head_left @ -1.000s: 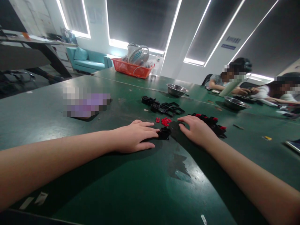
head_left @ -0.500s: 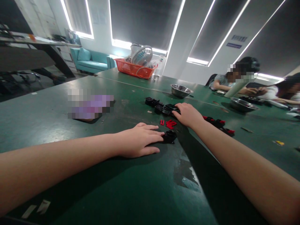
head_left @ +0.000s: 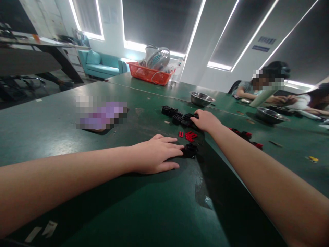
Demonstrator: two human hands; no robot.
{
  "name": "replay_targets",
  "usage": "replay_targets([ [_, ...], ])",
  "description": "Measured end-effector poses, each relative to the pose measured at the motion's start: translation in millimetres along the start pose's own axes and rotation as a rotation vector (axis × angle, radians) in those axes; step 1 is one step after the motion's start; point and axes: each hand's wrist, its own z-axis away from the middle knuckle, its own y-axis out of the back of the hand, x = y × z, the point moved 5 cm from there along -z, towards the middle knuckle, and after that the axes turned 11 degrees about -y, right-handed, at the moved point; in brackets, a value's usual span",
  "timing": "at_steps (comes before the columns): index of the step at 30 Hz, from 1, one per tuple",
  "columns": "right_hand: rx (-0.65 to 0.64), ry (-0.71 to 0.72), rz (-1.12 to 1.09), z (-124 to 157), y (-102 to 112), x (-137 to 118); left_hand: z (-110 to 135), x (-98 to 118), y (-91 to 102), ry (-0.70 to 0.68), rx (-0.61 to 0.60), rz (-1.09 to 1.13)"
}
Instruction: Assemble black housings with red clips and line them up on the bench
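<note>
Black boxy parts [head_left: 177, 118] and slim red pieces [head_left: 190, 136] dot a glossy tabletop [head_left: 144, 206].

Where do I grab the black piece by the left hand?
Probably pinch the black plastic piece by its raised upper part, coming from the right: that side looks free, while the left hand is at its left edge.

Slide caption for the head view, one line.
Left hand at a black part, right hand at the black pile, red pieces between part and pile.

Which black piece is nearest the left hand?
The lone black piece beside the left hand, nearer the camera than the red pieces; other black pieces lie farther off.
</note>
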Motion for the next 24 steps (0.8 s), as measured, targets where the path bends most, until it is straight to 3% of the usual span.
replay_targets([
  [11,0.040,0.011,-0.059,10.9,6.7,4.8,0.4,0.3,0.2,0.002,-0.035,-0.010],
  [24,0.065,0.068,-0.149,53.3,17.2,21.9,0.2,0.1,-1.0,-0.003,-0.030,-0.019],
])
